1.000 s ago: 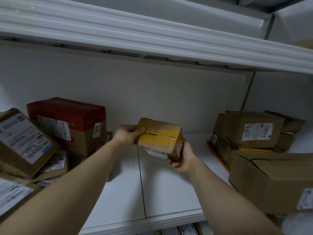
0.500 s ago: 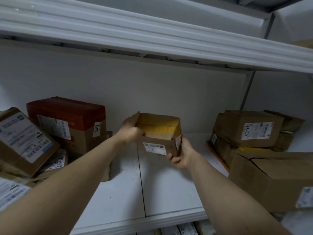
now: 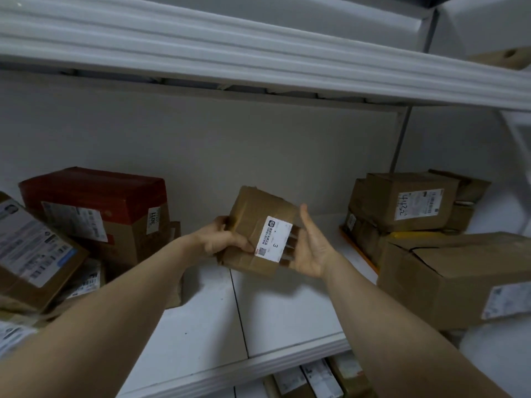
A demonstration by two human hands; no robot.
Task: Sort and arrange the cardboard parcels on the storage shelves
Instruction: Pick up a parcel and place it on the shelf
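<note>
left hand [image 3: 221, 239] grips small parcel [image 3: 258, 214] | right hand [image 3: 311, 248] flat on opposite side | you've turned label [image 3: 273, 239] "3" faceward between hands | likely sortable now

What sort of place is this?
Probably a parcel storeroom or pickup point: white shelves hold labelled cardboard parcels, such as the red-topped box and the small parcel being held.

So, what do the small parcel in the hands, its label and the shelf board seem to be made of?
Small parcel: matt brown cardboard, creased and dented. Label: white paper, printed, stuck flat, probably adhesive. Shelf board: smooth white panels with a seam, perhaps painted metal or laminate; I cannot tell which.
</note>
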